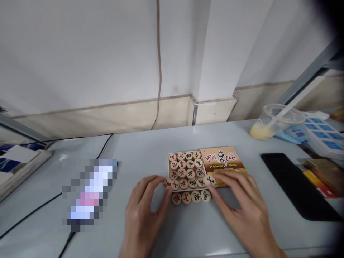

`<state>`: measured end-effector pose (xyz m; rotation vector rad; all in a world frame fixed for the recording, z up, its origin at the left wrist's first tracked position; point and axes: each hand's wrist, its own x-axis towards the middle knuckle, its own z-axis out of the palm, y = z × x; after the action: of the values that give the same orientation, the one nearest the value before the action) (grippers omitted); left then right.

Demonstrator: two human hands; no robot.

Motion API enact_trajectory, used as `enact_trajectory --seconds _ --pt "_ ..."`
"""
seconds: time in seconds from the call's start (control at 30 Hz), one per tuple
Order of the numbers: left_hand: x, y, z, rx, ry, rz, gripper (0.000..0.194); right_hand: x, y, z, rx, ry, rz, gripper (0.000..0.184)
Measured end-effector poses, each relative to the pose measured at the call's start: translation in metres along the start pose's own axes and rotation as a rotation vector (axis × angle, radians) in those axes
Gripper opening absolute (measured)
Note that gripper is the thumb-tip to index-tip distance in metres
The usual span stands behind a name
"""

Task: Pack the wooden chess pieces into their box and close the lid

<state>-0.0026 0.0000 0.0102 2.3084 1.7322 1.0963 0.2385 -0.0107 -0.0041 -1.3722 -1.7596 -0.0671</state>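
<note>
Between the thumb and fingers of my left hand [146, 211] is a Chinese chess piece [167, 184] with a red character, at the near left corner of the box. My right hand [242, 206] pinches another round piece [210, 180], marked in black, by the near right corner. The open white box [169, 167] holds rows of round pieces with red or black characters. Just in front of it, several more pieces [186, 197] lie in a row on the table. Right of the box, touching or nearly so, is the printed "Chinese chess" lid [221, 159], partly covered by my right hand.
A blurred-out lit device [92, 191] with a cable lies left on the grey table [137, 154]. To the right are a black phone [292, 182] and some small packets [321, 177]. A plastic cup [264, 125] with a straw and a blue-and-white tray [322, 132] are at the back right.
</note>
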Motion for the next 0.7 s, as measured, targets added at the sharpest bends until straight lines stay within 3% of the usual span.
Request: enact_trajectory --seconds 0.13,0.27,0.57,0.7 --pt "-0.035 -0.009 -0.011 0.003 -0.124 -0.098 0.019 -0.031 0.001 -0.018 -0.004 -0.063 -0.014 0.027" --pt "-0.056 -0.017 -0.009 0.093 -0.168 -0.080 0.028 -0.046 0.006 -0.020 -0.018 -0.143 0.035 0.023" --pt "-0.047 -0.008 -0.008 -0.007 -0.174 -0.116 0.025 -0.042 0.009 -0.013 -0.046 -0.176 0.025 0.028" --pt "-0.041 -0.003 -0.013 -0.094 -0.179 -0.159 0.021 -0.037 0.007 -0.016 0.034 -0.153 0.098 0.023"
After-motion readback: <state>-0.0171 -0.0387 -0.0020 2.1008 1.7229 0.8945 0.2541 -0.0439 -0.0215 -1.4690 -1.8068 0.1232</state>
